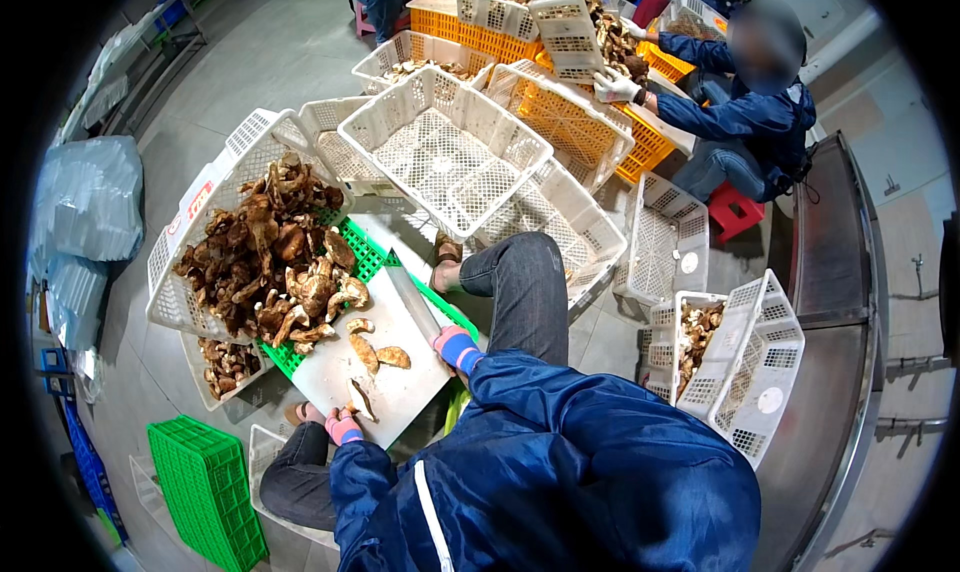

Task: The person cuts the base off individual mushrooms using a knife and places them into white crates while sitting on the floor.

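My right hand (pixel 457 351), in a pink and blue glove, is closed round the handle of a large knife. The broad knife blade (pixel 411 297) points away from me over the right edge of a white cutting board (pixel 325 380). At the board's near end, my left hand (pixel 343 428), in a pink glove, has its fingers closed at the lower end of a cut mushroom (pixel 361 400). Several mushroom pieces (pixel 377 356) lie farther up the board. A heap of brown mushrooms (pixel 270 242) spills from a tilted white crate (pixel 170 272) onto the board's far left end.
A green crate (pixel 357 244) supports the board. Empty white crates (pixel 450 152) stand ahead, and a green crate (pixel 205 487) is at lower left. White crates (pixel 745 357) with mushrooms stand to my right. Across from me, a co-worker (pixel 745 112) tips a crate of mushrooms (pixel 568 34).
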`<action>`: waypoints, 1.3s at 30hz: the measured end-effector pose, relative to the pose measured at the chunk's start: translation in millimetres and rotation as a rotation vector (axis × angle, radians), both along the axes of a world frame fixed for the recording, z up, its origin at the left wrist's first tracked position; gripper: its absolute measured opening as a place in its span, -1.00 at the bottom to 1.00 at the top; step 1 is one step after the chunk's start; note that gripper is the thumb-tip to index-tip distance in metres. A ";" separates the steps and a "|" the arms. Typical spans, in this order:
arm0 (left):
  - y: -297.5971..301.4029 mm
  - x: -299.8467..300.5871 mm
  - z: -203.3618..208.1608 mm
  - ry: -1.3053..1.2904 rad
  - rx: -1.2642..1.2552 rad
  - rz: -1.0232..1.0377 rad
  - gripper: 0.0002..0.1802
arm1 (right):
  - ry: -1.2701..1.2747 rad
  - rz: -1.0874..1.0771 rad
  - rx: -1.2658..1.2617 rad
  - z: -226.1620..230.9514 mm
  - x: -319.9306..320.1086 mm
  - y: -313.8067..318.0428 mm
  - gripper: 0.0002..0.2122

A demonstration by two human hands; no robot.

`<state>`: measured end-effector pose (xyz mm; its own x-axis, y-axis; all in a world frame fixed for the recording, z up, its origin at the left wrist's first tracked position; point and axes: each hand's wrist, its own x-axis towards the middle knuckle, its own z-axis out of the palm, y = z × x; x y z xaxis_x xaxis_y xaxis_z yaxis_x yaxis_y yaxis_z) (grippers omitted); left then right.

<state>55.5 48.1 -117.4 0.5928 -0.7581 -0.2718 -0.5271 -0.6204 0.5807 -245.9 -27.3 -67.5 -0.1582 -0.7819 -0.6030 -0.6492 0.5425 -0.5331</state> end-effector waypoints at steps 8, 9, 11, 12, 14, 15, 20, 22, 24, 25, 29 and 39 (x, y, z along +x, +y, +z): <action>-4.5 -20.2 33.5 -0.097 -0.200 0.114 -0.65 | -0.384 -0.316 -0.018 -26.3 9.4 4.8 -0.84; -6.3 -28.7 39.6 -0.028 -0.277 0.239 -0.66 | -0.530 -0.413 0.004 -24.0 10.0 9.4 -0.83; 5.2 -22.7 28.3 -0.171 -0.253 0.261 -0.64 | -0.690 -0.491 0.012 5.1 16.0 19.8 -0.80; -2.6 -32.2 29.9 -0.002 -0.317 0.291 -0.56 | -0.617 -0.455 -0.002 5.5 12.2 11.7 -0.83; 5.3 -34.0 21.8 -0.062 -0.375 0.218 -0.42 | -0.616 -0.380 -0.086 17.3 17.2 14.4 -0.80; 13.0 -37.1 16.4 -0.141 -0.325 0.134 -0.40 | -0.621 -0.319 -0.110 19.5 20.6 18.7 -0.79; 3.0 -56.9 45.2 -0.269 0.082 -0.084 -0.40 | -0.514 -0.081 -0.240 35.7 24.1 30.3 -0.76; 2.1 -45.0 41.8 -0.263 0.155 -0.081 -0.45 | -0.353 0.097 -0.325 19.1 24.6 32.0 -0.75; 0.2 -43.4 57.3 -0.258 0.150 -0.075 -0.49 | -0.253 0.347 -0.352 35.4 34.6 32.5 -0.75; -2.9 -38.8 69.8 0.086 0.050 0.064 -0.49 | -0.083 0.451 -0.125 43.4 39.3 29.0 -0.67; 4.2 -17.3 75.2 1.358 -0.420 0.314 -0.42 | -0.191 0.527 0.057 2.4 50.8 33.9 -0.70; -15.1 -43.3 35.3 -0.115 -0.126 -0.257 -0.57 | -0.114 0.423 -0.094 7.7 53.4 11.8 -0.79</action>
